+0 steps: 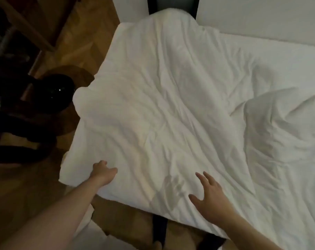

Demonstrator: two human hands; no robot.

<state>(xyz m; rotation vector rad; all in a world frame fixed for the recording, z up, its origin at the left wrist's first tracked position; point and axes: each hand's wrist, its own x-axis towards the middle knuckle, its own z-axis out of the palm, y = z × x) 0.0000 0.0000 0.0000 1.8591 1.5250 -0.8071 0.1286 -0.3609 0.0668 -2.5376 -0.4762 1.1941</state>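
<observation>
The white duvet point(162, 105) lies rumpled over the left half of the bed point(264, 51). The left hand point(102, 171) grips its near corner, and the right hand point(209, 193) hovers above it, fingers spread. A second bunched duvet point(283, 127) crowds the right side. A glossy black round thing point(57, 92) sits just beside the bed's left edge.

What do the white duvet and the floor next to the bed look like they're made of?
Duvet: soft woven fabric, probably cotton, matte; it creases finely and puffs at the edges, suggesting a filling. Floor: wood boards with visible grain and a slight sheen, though it could be laminate.
</observation>
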